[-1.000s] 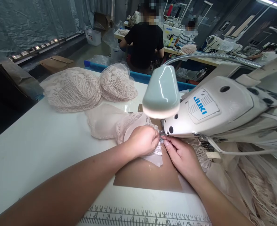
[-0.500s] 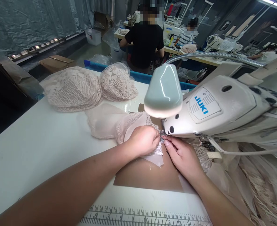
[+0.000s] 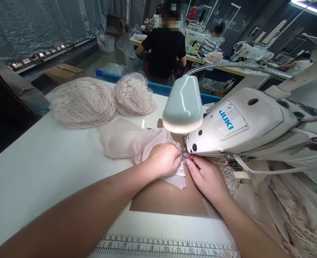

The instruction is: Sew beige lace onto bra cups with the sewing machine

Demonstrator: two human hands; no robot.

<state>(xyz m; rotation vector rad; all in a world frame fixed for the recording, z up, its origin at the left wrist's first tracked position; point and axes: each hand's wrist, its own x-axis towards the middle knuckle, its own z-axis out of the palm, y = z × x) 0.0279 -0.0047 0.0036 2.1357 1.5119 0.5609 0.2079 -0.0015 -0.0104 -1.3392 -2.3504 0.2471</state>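
Note:
My left hand is closed, its fingers curled down on a pale pink lace fabric piece just left of the needle area. The piece has a scalloped sheer part spread out to the left and a white edge below the hand. On the other side of the presser foot, my right hand has thumb and forefinger pinched together. What lies between those fingertips is too small to make out. The white sewing machine head reaches over from the right, and its needle is hidden.
A pale lamp on a bendable arm hangs above the hands. Stacked lace pieces sit at the back left of the white table. A brown sheet and a printed ruler lie in front. More lace is heaped at right.
The view has shifted slightly, so the machine and lamp appear a little further left. Both hands and the lace fabric stay nearly where they were.

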